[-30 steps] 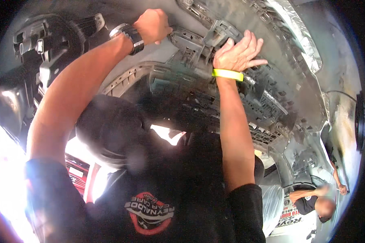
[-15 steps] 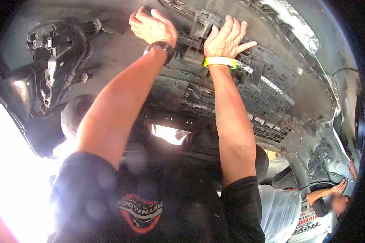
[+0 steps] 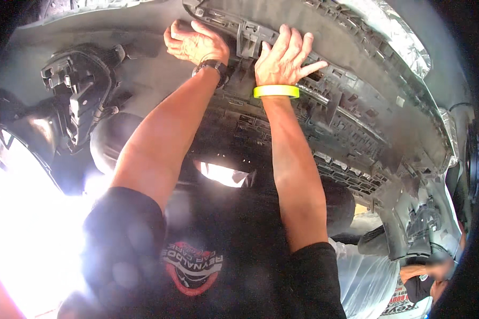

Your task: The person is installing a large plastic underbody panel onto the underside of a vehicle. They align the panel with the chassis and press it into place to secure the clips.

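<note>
A large dark grey bumper cover (image 3: pixel 138 80), its ribbed inner side facing me, spans the view. My left hand (image 3: pixel 199 45), with a dark watch at the wrist, rests against it left of the central bracket (image 3: pixel 245 40). Those fingers are partly bent, the thumb apart, and nothing shows in them. My right hand (image 3: pixel 283 61) lies spread on the inner side just right of the bracket, palm toward the plastic. A yellow band (image 3: pixel 277 91) circles that wrist. Below the hands runs the slotted grille section (image 3: pixel 348 173).
On the left is a black moulded housing (image 3: pixel 80 87) fixed inside the cover. A person (image 3: pixel 426 279) is at the far right, near the cover's other end, beside clear plastic sheeting (image 3: pixel 362 276). Strong light glares at the left.
The cover's upper edge shows more at the top, and the view has shifted. Both hands keep their places on the cover. The other person's arm and head have moved lower.
</note>
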A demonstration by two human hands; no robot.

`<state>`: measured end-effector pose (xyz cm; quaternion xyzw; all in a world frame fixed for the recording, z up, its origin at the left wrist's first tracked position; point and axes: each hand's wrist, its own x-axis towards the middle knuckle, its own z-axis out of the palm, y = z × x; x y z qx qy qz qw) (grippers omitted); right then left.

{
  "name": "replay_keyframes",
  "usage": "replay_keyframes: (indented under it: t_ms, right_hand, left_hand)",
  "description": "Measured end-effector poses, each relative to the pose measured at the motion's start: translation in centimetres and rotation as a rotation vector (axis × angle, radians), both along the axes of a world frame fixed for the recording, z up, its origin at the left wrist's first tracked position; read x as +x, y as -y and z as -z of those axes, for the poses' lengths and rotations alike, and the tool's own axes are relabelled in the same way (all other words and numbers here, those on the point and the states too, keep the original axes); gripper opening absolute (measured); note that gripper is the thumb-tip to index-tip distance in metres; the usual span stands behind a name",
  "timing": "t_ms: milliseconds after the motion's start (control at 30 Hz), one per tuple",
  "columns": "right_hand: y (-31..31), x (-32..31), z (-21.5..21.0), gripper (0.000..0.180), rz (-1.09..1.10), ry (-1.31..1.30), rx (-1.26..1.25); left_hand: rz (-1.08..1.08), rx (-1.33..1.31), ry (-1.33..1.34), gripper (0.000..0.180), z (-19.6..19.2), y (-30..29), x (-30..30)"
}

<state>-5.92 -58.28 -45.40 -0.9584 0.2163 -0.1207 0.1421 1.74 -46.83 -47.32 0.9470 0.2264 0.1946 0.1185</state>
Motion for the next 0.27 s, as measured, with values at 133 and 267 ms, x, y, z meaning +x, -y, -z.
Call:
replay_keyframes:
  t_ms: [133,267]
  right_hand:
    - [-0.18,-0.37,0.08,0.071,-0.006,-0.004,0.024]
    - [-0.06,-0.41,0.21,0.072,-0.011,-0.081,0.028]
  left_hand:
    - [-0.013,0.060,-0.009,0.049,0.22,-0.26,0.02]
    - [-0.060,0.007,-0.050,0.055,0.39,-0.15,0.25]
